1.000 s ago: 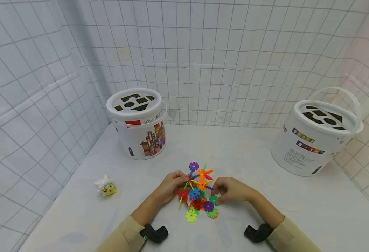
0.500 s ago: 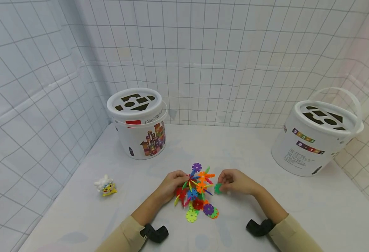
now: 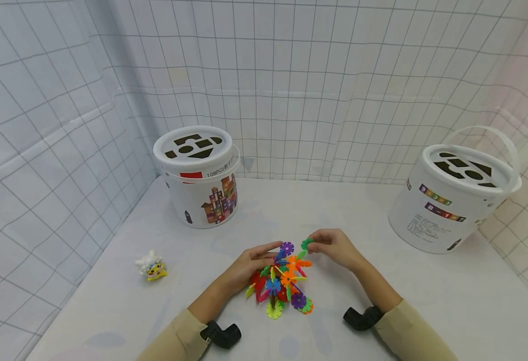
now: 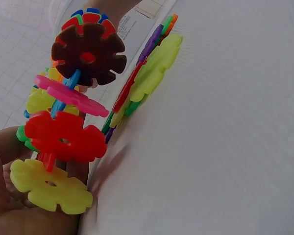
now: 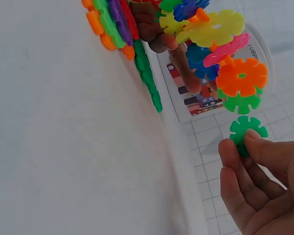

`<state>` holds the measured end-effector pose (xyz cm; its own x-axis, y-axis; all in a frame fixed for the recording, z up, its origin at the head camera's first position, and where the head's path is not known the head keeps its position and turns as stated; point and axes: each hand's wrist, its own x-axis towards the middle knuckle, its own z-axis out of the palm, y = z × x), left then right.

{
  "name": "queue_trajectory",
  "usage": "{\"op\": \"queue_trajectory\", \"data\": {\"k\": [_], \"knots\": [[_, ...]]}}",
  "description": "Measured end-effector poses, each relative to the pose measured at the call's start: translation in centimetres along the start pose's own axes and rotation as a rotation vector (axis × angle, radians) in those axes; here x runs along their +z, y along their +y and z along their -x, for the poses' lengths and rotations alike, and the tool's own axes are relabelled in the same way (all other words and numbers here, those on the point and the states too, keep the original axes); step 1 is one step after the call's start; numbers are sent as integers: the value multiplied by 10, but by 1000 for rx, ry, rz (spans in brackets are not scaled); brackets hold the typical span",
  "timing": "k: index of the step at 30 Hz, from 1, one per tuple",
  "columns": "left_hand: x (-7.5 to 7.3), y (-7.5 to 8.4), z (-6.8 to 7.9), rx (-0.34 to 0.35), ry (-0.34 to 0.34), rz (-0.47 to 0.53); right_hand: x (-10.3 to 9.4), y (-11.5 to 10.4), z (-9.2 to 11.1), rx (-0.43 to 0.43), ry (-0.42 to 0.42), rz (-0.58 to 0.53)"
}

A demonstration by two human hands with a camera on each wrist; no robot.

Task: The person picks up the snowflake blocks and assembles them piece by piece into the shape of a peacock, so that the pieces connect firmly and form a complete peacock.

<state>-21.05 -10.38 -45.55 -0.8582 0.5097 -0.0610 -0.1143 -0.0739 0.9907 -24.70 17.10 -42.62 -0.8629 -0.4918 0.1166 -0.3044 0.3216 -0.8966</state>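
The right hand [image 3: 336, 247] pinches a green notched disc [image 5: 241, 129] just beside a multicoloured disc cluster [image 3: 288, 279]. The left hand [image 3: 245, 271] grips that cluster, near flat discs [image 3: 298, 301] on the tabletop [image 3: 336, 331].

left hand [image 4: 24, 215] holds joined, notched colourful discs [image 4: 81, 101].

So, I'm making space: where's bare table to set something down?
Bare table lies between the left bucket and right bucket, and between the figurine and left hand. Crowded: from there to the right hand, with the notched-disc assembly and overlapping discs.
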Motion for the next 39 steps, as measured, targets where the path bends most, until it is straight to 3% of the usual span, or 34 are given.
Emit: {"op": "queue_trajectory", "data": {"k": [10,20,28,39], "knots": [[1,0,-1,3,-58,20,13,-5,-11,-58,-47,-57],[0,-1,-2,-23,-30,-37,15,-5,-11,-46,-79,-34],[-3,-2,-1,5,-39,-137,21,-4,-9,-29,-117,-42],[-3,2,-1,4,-23,-183,22,-1,-7,-65,-99,20]]}}
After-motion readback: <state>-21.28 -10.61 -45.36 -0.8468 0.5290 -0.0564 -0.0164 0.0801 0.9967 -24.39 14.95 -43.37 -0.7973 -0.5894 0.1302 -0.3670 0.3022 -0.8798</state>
